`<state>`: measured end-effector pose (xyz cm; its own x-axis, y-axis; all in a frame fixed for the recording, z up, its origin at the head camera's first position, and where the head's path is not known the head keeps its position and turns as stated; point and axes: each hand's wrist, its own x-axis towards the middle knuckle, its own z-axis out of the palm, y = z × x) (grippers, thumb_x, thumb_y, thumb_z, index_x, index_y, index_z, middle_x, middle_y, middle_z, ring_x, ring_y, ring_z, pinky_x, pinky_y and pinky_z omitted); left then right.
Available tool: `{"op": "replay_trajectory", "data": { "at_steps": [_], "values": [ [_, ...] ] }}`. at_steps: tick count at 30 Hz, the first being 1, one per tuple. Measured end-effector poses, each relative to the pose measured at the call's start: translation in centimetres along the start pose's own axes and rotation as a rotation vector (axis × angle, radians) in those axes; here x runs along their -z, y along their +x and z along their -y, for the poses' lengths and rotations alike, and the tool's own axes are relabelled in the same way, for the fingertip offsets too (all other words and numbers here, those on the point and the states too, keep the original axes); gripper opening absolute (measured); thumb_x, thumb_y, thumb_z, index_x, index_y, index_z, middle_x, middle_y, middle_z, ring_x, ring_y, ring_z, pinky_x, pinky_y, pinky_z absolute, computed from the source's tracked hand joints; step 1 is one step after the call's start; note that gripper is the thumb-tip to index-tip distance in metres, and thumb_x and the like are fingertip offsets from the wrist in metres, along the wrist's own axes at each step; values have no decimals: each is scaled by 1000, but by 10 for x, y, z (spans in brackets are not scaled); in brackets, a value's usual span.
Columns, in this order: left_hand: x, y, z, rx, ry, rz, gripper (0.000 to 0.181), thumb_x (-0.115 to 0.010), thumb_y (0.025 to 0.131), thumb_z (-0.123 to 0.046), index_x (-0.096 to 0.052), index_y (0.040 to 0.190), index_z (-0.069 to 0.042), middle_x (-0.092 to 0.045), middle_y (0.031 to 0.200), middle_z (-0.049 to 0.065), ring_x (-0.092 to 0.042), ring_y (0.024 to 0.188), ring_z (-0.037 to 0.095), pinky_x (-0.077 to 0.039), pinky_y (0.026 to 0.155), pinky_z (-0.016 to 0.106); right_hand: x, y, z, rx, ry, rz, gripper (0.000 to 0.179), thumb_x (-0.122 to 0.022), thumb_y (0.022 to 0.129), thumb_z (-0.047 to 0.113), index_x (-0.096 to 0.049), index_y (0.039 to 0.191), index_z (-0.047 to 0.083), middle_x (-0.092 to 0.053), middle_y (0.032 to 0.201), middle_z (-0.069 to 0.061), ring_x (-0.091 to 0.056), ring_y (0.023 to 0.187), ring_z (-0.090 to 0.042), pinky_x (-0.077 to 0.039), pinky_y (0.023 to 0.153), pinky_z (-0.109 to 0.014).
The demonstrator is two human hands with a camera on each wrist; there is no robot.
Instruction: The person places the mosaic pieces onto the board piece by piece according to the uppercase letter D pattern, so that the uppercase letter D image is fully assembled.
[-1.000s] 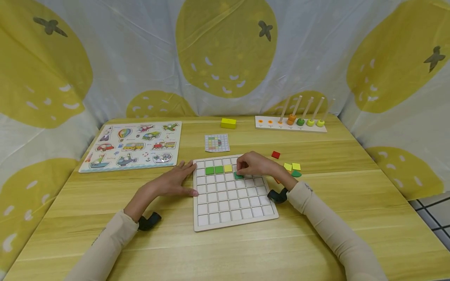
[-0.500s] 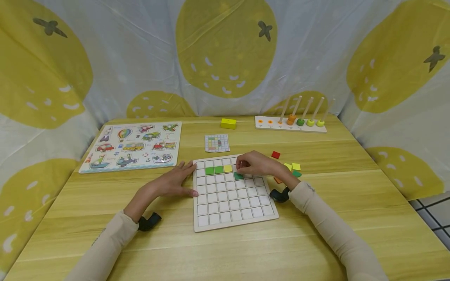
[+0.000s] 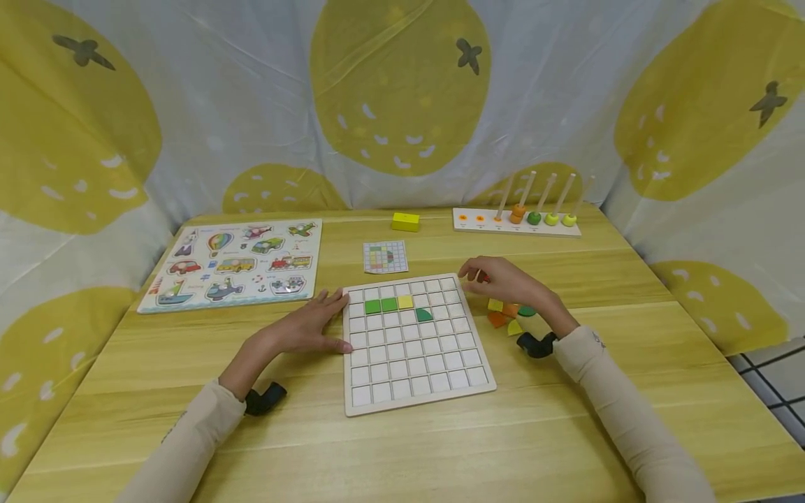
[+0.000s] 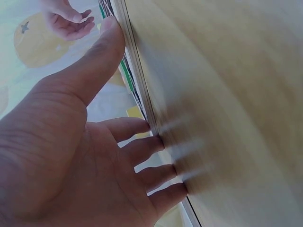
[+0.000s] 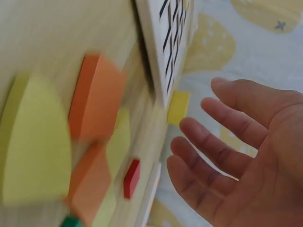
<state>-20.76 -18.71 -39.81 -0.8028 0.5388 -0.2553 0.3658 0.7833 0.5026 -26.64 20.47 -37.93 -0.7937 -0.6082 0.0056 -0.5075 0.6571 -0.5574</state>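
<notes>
A white gridded board (image 3: 415, 367) lies on the table in the head view. Along one upper row sit two green squares (image 3: 381, 305) and a yellow square (image 3: 405, 302). One cell lower and to the right is a green quarter-circle tile (image 3: 424, 315). My left hand (image 3: 305, 330) rests against the board's left edge, its thumb and fingertips touching it. Past the board's upper right corner hovers my right hand (image 3: 506, 281), fingers loosely bent and holding nothing. It partly covers a red tile (image 5: 131, 178); orange tiles (image 5: 97, 97) and a yellow rounded tile (image 5: 35, 142) lie nearby.
A vehicle picture puzzle (image 3: 233, 265) lies at the left. Behind the board are a small pattern card (image 3: 386, 257) and a yellow block (image 3: 405, 222). A peg stand (image 3: 516, 227) with upright rods and coloured beads stands at the back right, before a hanging cloth.
My right hand has let go of the green quarter-circle tile, which stays on the board, and has moved right toward the loose tiles. My left hand has kept its place.
</notes>
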Motion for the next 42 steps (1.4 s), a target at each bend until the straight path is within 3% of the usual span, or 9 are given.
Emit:
{"op": "replay_trajectory", "data": {
  "at_steps": [8, 14, 18, 28, 35, 42],
  "values": [
    [0, 0, -1, 4, 2, 3, 102, -68, 81, -56, -17, 153, -4, -9, 159, 19, 0, 144, 46, -13, 110, 64, 14, -10, -25, -138, -84, -82, 42, -64, 93, 13, -53, 130, -4, -53, 126, -24, -56, 108, -38, -49, 87, -50],
    [-1, 0, 0, 5, -3, -7, 103, -70, 81, -55, -18, 153, -4, -9, 159, 18, 1, 144, 45, -14, 110, 64, 14, -10, -36, -268, -183, -45, 45, -67, 90, 23, -57, 124, -4, -56, 118, -23, -57, 105, -36, -47, 87, -51],
    [-1, 0, 1, 15, -3, -2, 103, -70, 80, -55, -18, 154, -5, -9, 160, 17, 1, 144, 44, -13, 111, 63, 12, -10, -41, -305, -218, -23, 41, -69, 88, 26, -62, 117, -2, -59, 111, -19, -58, 97, -31, -48, 83, -48],
    [-1, 0, 0, 10, 13, -3, 102, -69, 81, -56, -18, 153, -5, -10, 160, 17, 0, 144, 45, -14, 111, 63, 10, -8, -45, -291, -241, -27, 31, -69, 88, 23, -65, 110, 1, -60, 104, -15, -58, 88, -25, -49, 77, -43],
    [-1, -1, 0, 3, 3, 1, 102, -69, 81, -54, -17, 153, -4, -9, 160, 17, 1, 144, 45, -13, 111, 63, 8, -6, -40, -208, -80, -62, 23, -66, 90, 12, -63, 110, 1, -66, 93, -10, -60, 76, -20, -50, 68, -34],
    [0, 0, -1, -6, 1, 0, 101, -69, 82, -53, -17, 153, -3, -8, 160, 18, 1, 144, 45, -12, 112, 62, 1, 1, -15, -71, 31, -58, 23, -67, 89, 5, -63, 111, 1, -67, 88, -8, -60, 77, -17, -50, 69, -32]
  ]
}}
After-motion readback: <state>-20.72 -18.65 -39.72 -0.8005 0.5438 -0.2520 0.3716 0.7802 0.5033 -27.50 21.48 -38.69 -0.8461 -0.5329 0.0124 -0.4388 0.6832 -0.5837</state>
